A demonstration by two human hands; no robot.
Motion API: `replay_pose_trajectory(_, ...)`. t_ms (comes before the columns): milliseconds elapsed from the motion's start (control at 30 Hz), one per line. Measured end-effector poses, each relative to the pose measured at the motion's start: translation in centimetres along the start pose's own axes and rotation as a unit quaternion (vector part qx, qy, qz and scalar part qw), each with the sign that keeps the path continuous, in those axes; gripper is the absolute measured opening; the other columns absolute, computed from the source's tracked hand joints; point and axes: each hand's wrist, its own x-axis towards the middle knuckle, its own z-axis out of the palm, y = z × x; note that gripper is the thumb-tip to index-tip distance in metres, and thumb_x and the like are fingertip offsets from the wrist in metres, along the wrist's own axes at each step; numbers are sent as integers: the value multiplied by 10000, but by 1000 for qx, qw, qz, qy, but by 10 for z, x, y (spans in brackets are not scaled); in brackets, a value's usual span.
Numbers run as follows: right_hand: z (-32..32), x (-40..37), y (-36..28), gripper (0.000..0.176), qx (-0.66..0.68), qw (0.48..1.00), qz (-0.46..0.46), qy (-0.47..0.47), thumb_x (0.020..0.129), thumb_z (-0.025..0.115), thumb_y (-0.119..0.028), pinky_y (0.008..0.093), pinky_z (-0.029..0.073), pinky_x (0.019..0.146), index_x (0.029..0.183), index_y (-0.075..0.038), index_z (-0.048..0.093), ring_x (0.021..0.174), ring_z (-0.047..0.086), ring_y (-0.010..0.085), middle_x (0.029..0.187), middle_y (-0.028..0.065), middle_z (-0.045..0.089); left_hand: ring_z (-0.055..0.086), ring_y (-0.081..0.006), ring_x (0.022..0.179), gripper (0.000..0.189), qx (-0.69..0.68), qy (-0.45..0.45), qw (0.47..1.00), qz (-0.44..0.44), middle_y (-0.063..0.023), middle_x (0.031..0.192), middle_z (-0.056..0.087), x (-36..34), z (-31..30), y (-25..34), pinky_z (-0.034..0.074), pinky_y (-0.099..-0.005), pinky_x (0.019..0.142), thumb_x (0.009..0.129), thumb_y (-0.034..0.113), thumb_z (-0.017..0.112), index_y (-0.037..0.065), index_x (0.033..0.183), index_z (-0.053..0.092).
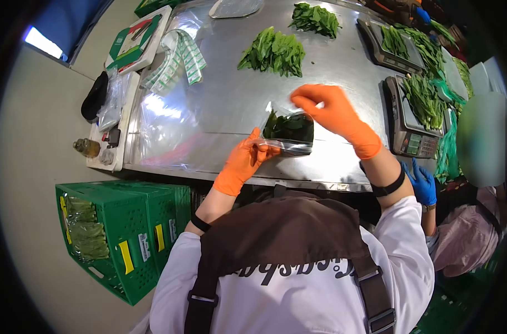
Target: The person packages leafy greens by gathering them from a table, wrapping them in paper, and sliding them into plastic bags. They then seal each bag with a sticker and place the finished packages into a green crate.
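Observation:
A clear plastic bag (288, 127) of dark green leaves is held just above the steel table, near its front edge. My left hand (247, 160), in an orange glove, grips the bag's lower left side, thumb up and fingers underneath. My right hand (334, 111), also orange-gloved, is above the bag's upper right corner with its fingers curled together. A small white patch shows by its thumb; what those fingers hold, if anything, I cannot make out. Beyond the bag lie two bunches of leafy greens, the nearer bunch (273, 53) and the farther bunch (316, 20).
Label strips (181, 58) and plastic film (164, 125) lie on the left of the steel table (225, 97). Two scales with greens stand right, the nearer scale (419, 143) beside a co-worker's blue-gloved hand (421, 181). Green crates (122, 222) stand at lower left.

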Motion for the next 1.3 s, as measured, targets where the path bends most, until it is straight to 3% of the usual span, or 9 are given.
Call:
replay_pose_trajectory(133, 20, -4, -21, 215, -148, 958, 38, -242, 812, 655, -261, 338, 465, 610, 891, -62, 667, 630, 597, 214, 733, 94, 645, 485, -153, 551, 453, 25, -94, 994, 43, -23, 485, 407, -2, 7, 2, 488, -359, 817, 987, 323, 397, 84, 608, 460)
replay_pose_trajectory(300, 9, -24, -5, 230, -81, 973, 113, -185, 745, 726, -250, 329, 459, 634, 858, -67, 645, 688, 597, 214, 748, 82, 626, 566, -174, 591, 454, -28, -154, 981, 112, -10, 445, 356, -9, 21, 4, 456, -330, 895, 988, 296, 413, 101, 581, 457)
replay_pose_trajectory(633, 12, -41, -51, 154, -297, 929, -192, 106, 671, 718, -113, 349, 429, 718, 809, -141, 656, 800, 570, 200, 799, -18, 598, 616, -222, 641, 460, 75, 5, 991, 111, -18, 451, 371, -69, 72, 58, 494, -285, 734, 967, 345, 462, 88, 586, 460)
replay_pose_trajectory(700, 19, -47, -58, 183, -272, 917, -227, 181, 646, 714, -88, 367, 408, 765, 806, -149, 650, 819, 562, 202, 787, -24, 583, 446, -122, 436, 550, 179, -12, 971, 160, -223, 652, 625, -83, 67, 51, 328, -191, 408, 944, 465, 451, 34, 608, 510)
replay_pose_trajectory(833, 38, -30, -29, 203, -198, 956, -209, 58, 648, 699, -25, 355, 423, 781, 818, -105, 625, 809, 554, 233, 797, 17, 580, 514, -229, 503, 457, 149, 43, 986, 62, -71, 528, 472, -30, 14, 21, 467, -343, 617, 946, 353, 487, 34, 619, 512)
replay_pose_trajectory(967, -70, -4, -111, 201, -73, 811, -370, 447, 814, 535, 131, 249, 480, 695, 979, 28, 586, 803, 590, 143, 890, 94, 633, 506, -235, 495, 473, 211, 63, 975, 27, -76, 504, 468, -51, 13, 18, 445, -337, 605, 939, 347, 473, 34, 585, 503)
replay_pose_trajectory(1033, -91, -10, -123, 193, -154, 767, -426, 454, 816, 566, 98, 272, 490, 710, 982, 5, 604, 800, 606, 161, 927, 97, 649, 478, -144, 429, 496, 265, -5, 963, 46, -148, 577, 600, -61, 1, 23, 383, -275, 450, 905, 361, 515, 4, 564, 566)
replay_pose_trajectory(1100, -70, 3, -96, 239, -402, 744, -417, 333, 675, 661, -34, 322, 463, 713, 889, -137, 632, 767, 587, 201, 839, 12, 625, 470, -134, 426, 529, 251, -19, 967, 40, -146, 559, 592, -81, 7, 29, 375, -271, 442, 921, 345, 496, 8, 518, 551)
replay_pose_trajectory(1300, 94, -51, 128, 136, -410, 887, -170, -130, 727, 634, -246, 391, 414, 691, 835, -164, 650, 802, 562, 254, 803, 63, 598, 533, -223, 479, 526, 277, -93, 951, 100, -69, 411, 481, -113, 22, 45, 450, -349, 644, 934, 220, 442, 52, 440, 512)
